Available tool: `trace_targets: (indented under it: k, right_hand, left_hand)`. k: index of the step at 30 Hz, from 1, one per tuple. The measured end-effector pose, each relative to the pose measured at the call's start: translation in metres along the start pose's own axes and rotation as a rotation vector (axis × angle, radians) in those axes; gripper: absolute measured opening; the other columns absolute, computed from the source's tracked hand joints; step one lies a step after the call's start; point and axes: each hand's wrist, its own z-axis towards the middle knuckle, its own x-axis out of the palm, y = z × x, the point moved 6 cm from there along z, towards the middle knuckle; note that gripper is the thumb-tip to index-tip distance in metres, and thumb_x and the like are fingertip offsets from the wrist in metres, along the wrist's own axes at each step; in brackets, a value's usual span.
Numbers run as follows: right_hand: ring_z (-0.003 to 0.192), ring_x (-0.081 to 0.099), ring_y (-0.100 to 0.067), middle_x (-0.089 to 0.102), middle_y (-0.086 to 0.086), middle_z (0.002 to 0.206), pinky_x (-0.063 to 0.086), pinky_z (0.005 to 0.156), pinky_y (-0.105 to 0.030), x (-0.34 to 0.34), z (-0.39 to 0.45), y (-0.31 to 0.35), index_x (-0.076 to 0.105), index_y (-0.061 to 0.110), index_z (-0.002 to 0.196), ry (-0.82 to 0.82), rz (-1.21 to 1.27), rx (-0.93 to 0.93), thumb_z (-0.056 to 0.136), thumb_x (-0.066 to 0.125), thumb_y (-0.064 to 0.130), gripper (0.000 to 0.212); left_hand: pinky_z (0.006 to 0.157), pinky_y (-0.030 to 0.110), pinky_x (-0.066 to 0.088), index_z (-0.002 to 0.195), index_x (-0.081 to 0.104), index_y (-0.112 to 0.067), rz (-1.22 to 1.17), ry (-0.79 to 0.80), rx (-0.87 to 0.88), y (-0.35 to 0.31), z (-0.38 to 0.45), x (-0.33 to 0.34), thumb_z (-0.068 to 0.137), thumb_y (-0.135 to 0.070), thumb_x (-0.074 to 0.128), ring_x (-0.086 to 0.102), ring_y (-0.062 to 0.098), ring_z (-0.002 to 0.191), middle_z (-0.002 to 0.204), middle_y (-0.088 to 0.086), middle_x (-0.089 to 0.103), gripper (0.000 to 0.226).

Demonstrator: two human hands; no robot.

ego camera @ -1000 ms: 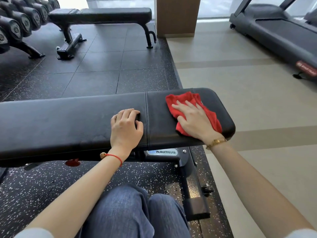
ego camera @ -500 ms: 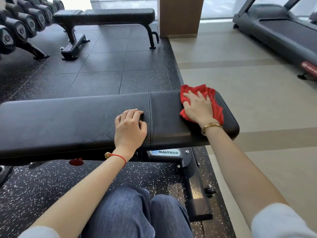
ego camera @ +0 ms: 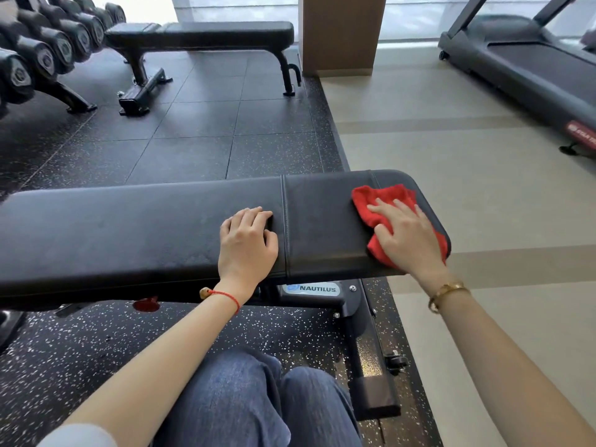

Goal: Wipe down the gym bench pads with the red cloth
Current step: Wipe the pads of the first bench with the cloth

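A black padded gym bench lies across the view in front of me, made of a long pad [ego camera: 113, 227] on the left and a short pad [ego camera: 325, 217] on the right, split by a seam. The red cloth [ego camera: 374, 201] lies crumpled near the right end of the short pad. My right hand [ego camera: 406, 233] presses flat on the cloth and covers its middle. My left hand [ego camera: 246, 243] rests on the long pad just left of the seam, fingers curled, holding nothing.
The bench frame [ego camera: 367, 350] with a NAUTILUS label stands on speckled rubber floor. My knees in jeans [ego camera: 258, 401] are below it. A second bench [ego camera: 200, 33] and a dumbbell rack [ego camera: 42, 56] stand behind; a treadmill [ego camera: 532, 66] at the far right; a wooden pillar [ego camera: 342, 33] behind.
My right hand has slid the red cloth from the middle of the short pad to its far edge, then back toward the near right end. My left hand stayed put.
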Motion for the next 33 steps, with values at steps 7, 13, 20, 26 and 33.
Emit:
trace_targets:
  k: [7, 13, 20, 26, 33]
  right_hand:
    - [0.146, 0.025, -0.023, 0.035, 0.004, 0.155, 0.005, 0.12, -0.043, 0.022, 0.071, 0.03, 0.048, 0.03, 0.14, 0.069, 0.021, 0.098, 0.095, 0.041, 0.029, 0.045]
    - [0.145, 0.026, -0.015, 0.039, 0.009, 0.152, 0.004, 0.121, -0.039, 0.031, 0.014, 0.093, 0.049, 0.031, 0.139, 0.132, 0.076, -0.252, 0.093, 0.046, 0.028, 0.047]
    - [0.141, 0.035, -0.018, 0.044, 0.01, 0.149, 0.013, 0.121, -0.039, 0.003, -0.011, 0.017, 0.053, 0.032, 0.135, 0.005, -0.005, -0.08, 0.087, 0.045, 0.031, 0.048]
    - [0.146, 0.024, -0.023, 0.032, 0.007, 0.157, 0.007, 0.122, -0.044, 0.011, 0.062, 0.003, 0.045, 0.032, 0.142, 0.092, 0.01, 0.134, 0.096, 0.038, 0.029, 0.047]
    - [0.146, 0.026, -0.017, 0.038, 0.008, 0.154, 0.006, 0.121, -0.038, 0.03, 0.025, 0.087, 0.046, 0.032, 0.142, 0.131, 0.052, -0.198, 0.094, 0.044, 0.027, 0.048]
  left_hand:
    - [0.108, 0.04, 0.034, 0.121, 0.064, -0.018, 0.002, -0.008, -0.013, -0.002, 0.002, 0.001, 0.09, -0.021, 0.053, 0.052, 0.021, 0.124, 0.128, 0.001, 0.063, 0.034]
    - [0.108, 0.039, 0.033, 0.121, 0.064, -0.019, -0.005, -0.007, -0.018, 0.001, 0.002, 0.0, 0.089, -0.021, 0.053, 0.051, 0.021, 0.125, 0.129, -0.001, 0.062, 0.034]
    - [0.111, 0.04, 0.033, 0.125, 0.063, -0.018, -0.024, -0.002, -0.001, 0.001, 0.001, -0.001, 0.091, -0.021, 0.052, 0.05, 0.021, 0.127, 0.131, 0.0, 0.061, 0.035]
    - [0.109, 0.039, 0.034, 0.122, 0.063, -0.019, -0.016, -0.001, -0.018, 0.0, 0.002, -0.001, 0.09, -0.021, 0.052, 0.051, 0.021, 0.126, 0.129, 0.0, 0.062, 0.034]
    - [0.109, 0.04, 0.034, 0.121, 0.064, -0.018, -0.04, -0.01, -0.021, 0.0, 0.001, -0.002, 0.09, -0.02, 0.054, 0.052, 0.021, 0.126, 0.128, 0.0, 0.063, 0.034]
